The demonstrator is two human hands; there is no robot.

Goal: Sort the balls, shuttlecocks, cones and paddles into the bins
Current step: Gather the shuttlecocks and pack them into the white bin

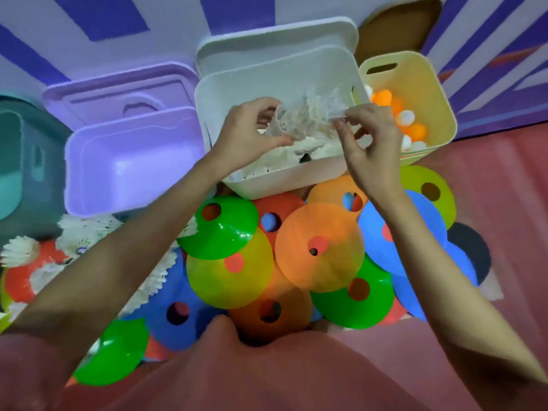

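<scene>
Cones (318,247) heaped on pink floor (504,179) below purple-striped wall (89,19)

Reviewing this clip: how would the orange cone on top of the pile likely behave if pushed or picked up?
The orange cone looks thin and translucent, so probably light and a bit flexible. It lies loosely on other cones, including a green cone, so a push would likely slide it off rather than roll it. Its centre hole and low rim should make pinching easy.
</scene>
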